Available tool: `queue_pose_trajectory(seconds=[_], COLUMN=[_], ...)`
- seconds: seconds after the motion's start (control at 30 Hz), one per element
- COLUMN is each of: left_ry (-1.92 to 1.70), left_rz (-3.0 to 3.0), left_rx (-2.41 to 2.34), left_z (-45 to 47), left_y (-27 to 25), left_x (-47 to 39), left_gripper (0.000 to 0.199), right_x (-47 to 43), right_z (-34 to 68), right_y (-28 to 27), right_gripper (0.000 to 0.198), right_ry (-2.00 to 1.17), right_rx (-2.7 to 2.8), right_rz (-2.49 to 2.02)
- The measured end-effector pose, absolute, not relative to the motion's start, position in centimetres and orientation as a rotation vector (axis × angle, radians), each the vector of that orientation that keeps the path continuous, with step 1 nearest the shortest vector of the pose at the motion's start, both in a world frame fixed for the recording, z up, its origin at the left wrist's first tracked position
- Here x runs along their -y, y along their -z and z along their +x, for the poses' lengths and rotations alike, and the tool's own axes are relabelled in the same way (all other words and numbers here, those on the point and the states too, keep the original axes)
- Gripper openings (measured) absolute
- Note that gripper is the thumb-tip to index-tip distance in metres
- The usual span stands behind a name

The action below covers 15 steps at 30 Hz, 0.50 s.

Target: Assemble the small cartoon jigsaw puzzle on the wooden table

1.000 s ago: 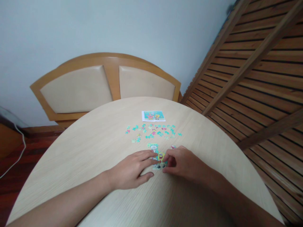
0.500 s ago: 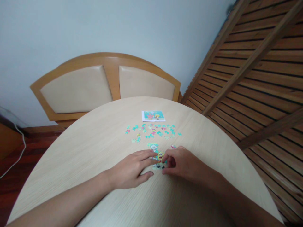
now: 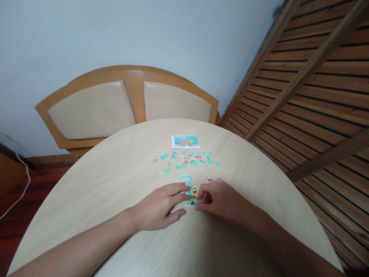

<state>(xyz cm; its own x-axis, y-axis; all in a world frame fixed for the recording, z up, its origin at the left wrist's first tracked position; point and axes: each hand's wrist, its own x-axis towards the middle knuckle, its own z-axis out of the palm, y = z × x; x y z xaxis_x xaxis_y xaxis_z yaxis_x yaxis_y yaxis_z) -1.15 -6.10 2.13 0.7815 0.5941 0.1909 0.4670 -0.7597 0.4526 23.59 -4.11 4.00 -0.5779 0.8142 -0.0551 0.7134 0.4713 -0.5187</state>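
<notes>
A partly joined jigsaw puzzle [image 3: 195, 190] lies on the round table [image 3: 138, 154], showing a yellow square cartoon figure beside a pale green one. My left hand [image 3: 163, 204] rests flat with fingers spread, its fingertips over the left part of the puzzle. At the right edge, my right hand [image 3: 221, 197] is curled in a pinch, thumb and fingers bent around a puzzle piece at the lower right corner. That piece is mostly hidden by the fingers. Just beyond the right hand sits a small pink and white loose piece [image 3: 210, 179].
Several loose puzzle pieces [image 3: 193, 162], mostly turquoise, are scattered beyond the puzzle. Behind them lies a picture card [image 3: 186, 142] with cartoon figures. A padded wooden chair back [image 3: 140, 96] stands at the far side, and a slatted wooden panel [image 3: 302, 84] leans at the right.
My right hand has shifted slightly left over the puzzle's lower right corner, covering more of the yellow figure's legs. The left hand stays in place. The view has moved slightly.
</notes>
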Motion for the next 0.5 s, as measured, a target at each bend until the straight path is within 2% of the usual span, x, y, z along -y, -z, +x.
queue_pose_trajectory(seconds=[0.5], left_ry=[-0.459], left_rz=[2.624], left_rx=[-0.793], left_z=[-1.23], left_y=[-1.75], left_x=[5.99], left_gripper=[0.048], right_x=[4.08], right_z=[23.45], right_y=[-3.55], right_gripper=[0.014], right_ry=[-0.650], right_rx=[2.591], right_rz=[-1.216])
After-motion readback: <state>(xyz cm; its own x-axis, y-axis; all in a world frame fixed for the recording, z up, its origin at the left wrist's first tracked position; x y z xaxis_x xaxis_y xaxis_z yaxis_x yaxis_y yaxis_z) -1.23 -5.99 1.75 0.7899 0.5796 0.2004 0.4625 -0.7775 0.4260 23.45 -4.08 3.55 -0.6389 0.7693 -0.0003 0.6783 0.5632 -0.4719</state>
